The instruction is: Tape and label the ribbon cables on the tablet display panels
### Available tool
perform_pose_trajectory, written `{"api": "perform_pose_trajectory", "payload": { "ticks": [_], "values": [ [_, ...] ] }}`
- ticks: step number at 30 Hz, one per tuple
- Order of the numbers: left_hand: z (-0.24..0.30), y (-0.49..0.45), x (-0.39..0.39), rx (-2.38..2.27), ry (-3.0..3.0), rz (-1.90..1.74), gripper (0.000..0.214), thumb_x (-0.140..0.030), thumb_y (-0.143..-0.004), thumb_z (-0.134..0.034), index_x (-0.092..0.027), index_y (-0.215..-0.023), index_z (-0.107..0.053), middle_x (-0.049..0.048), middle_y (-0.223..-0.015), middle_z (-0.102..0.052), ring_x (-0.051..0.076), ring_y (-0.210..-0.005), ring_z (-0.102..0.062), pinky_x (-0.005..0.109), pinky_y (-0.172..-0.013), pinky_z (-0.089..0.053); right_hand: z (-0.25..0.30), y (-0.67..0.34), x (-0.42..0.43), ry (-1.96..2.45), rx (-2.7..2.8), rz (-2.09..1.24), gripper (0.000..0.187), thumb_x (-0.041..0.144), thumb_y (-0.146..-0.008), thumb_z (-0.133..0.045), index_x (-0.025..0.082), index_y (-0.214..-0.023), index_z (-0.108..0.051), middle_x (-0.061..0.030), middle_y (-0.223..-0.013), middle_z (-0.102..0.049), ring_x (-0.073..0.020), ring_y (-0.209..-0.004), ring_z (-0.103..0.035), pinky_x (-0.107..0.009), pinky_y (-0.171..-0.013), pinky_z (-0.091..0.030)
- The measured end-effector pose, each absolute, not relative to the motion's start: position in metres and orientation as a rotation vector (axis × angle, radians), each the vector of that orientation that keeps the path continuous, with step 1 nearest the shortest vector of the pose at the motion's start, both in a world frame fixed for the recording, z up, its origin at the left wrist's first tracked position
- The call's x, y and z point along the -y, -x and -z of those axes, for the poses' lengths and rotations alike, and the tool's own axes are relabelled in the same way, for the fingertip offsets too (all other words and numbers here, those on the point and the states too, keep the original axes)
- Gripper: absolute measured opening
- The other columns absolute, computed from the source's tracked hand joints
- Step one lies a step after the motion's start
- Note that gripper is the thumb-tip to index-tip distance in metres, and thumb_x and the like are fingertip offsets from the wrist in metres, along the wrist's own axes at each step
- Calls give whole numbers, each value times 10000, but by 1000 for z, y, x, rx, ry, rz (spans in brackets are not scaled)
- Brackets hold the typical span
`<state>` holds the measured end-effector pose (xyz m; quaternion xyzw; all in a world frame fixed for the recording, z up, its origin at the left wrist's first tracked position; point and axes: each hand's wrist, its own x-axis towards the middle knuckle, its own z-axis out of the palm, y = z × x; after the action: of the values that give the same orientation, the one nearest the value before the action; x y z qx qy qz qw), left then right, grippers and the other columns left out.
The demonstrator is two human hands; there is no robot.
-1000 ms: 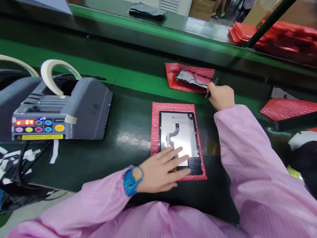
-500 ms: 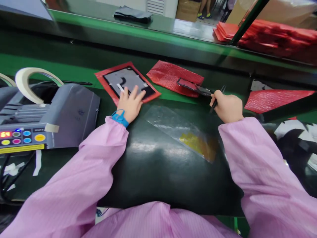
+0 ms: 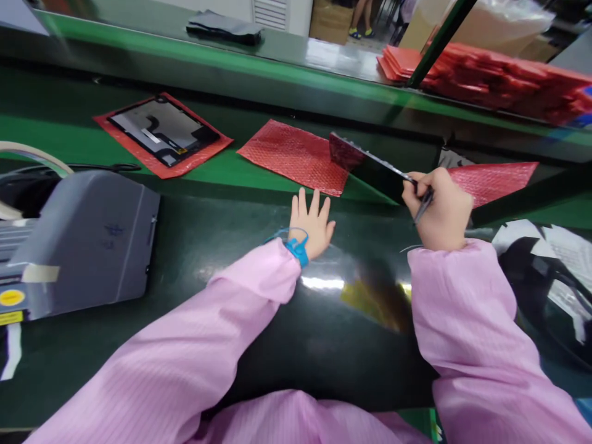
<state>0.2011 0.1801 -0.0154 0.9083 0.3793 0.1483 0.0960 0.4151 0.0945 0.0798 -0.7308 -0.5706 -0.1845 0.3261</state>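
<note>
My right hand [image 3: 441, 209] is closed on the edge of a thin black display panel [image 3: 370, 161], tilted nearly edge-on. Dark tweezers [image 3: 423, 206] sit in the same fist, tips downward. The panel's far corner overlaps a red bubble-wrap pouch [image 3: 289, 154] on the bench. My left hand [image 3: 311, 229], with a blue wrist strap [image 3: 298, 251], has its fingers spread and holds nothing. It is just in front of that pouch, over the upper part of a clear film with a yellow end [image 3: 370, 299]. At the left, another display panel [image 3: 161, 132] rests on a red pouch [image 3: 185, 168].
A grey tape dispenser [image 3: 92, 240] stands at the left. On the right are another red pouch [image 3: 499, 182] and white-and-black scraps [image 3: 531, 259]. A raised green-edged shelf [image 3: 324, 68] runs along the back, bearing stacked red pouches [image 3: 499, 77].
My left hand has left the display panel at the left and moved right and nearer me, over the film. My right hand has raised and turned its panel. The view has shifted right.
</note>
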Motion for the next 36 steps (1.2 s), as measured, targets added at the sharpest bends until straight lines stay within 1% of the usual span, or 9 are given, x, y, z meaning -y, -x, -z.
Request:
{"api": "perform_pose_trajectory", "payload": {
  "ticks": [3, 7, 10, 14, 18, 22, 28, 33, 36],
  "values": [
    [21, -199, -105, -1160, -2650, -419, 712, -375, -1010, -561, 24, -1577, -404, 313, -1696, -272, 530, -1590, -163, 701, -1270, -212, -88, -417, -90, 1767, 1440, 475, 289, 298, -895, -628, 275, -766, -370, 3, -776, -669, -220, -953, -786, -292, -775, -546],
    [19, -207, -55, -1061, -2569, -508, 757, -295, -986, -575, -4, -1627, -298, 299, -1728, -188, 489, -1611, -124, 639, -1266, -293, -103, -409, -82, 1660, 1381, 511, 324, 243, -862, -658, 278, -747, -357, 49, -714, -557, -210, -967, -800, -274, -808, -566],
    [9, -219, -93, -1005, -2586, -537, 715, -278, -993, -556, -19, -1622, -334, 290, -1730, -195, 478, -1620, -105, 616, -1267, -293, -116, -399, -63, 1579, 1360, 618, 339, 246, -849, -674, 274, -720, -362, 64, -665, -513, -236, -937, -813, -296, -797, -568],
    [-6, -230, -195, -989, -2761, -452, 663, -298, -982, -608, -247, -1619, -429, 118, -1775, -195, 438, -1640, -49, 659, -1301, -85, -134, -385, -18, 1634, 1300, 776, 368, 327, -825, -721, 276, -689, -383, 18, -650, -638, -294, -867, -824, -320, -665, -534],
    [-6, -221, -251, -1063, -2768, -402, 622, -410, -1030, -547, -207, -1609, -443, 199, -1611, -493, 457, -1528, -366, 700, -1218, -262, -145, -376, 21, 1802, 1232, 871, 403, 441, -815, -716, 288, -633, -391, -33, -620, -734, -316, -685, -802, -338, -506, -439],
    [3, -179, -249, -970, -2845, -384, 557, -365, -1059, -498, -183, -1584, -464, 181, -1351, -671, 347, -1283, -600, 525, -1149, -416, -144, -379, 33, 1803, 1230, 838, 422, 481, -815, -716, 297, -624, -388, -36, -590, -734, -353, -705, -806, -334, -459, -412],
    [4, -107, -249, -890, -2912, -289, 463, -120, -1041, -389, -199, -1441, -608, 129, -1281, -687, 253, -1196, -634, 385, -1046, -506, -132, -379, 16, 1760, 1230, 714, 391, 360, -778, -740, 294, -651, -376, -4, -556, -676, -368, -844, -823, -322, -510, -426],
    [-4, -116, -268, -990, -2922, -333, 506, -83, -1061, -374, -243, -1514, -536, 103, -1651, -428, 294, -1530, -384, 468, -1221, -389, -136, -354, 8, 1748, 1190, 639, 382, 370, -777, -732, 300, -657, -376, 12, -545, -597, -375, -914, -819, -341, -581, -491],
    [-10, -135, -284, -1076, -2893, -343, 440, -179, -1069, -522, -231, -1505, -528, 130, -1578, -503, 304, -1411, -532, 511, -1140, -490, -144, -340, 17, 1750, 1149, 669, 390, 387, -784, -725, 303, -656, -366, -2, -567, -650, -372, -905, -818, -356, -581, -497]
  ]
}}
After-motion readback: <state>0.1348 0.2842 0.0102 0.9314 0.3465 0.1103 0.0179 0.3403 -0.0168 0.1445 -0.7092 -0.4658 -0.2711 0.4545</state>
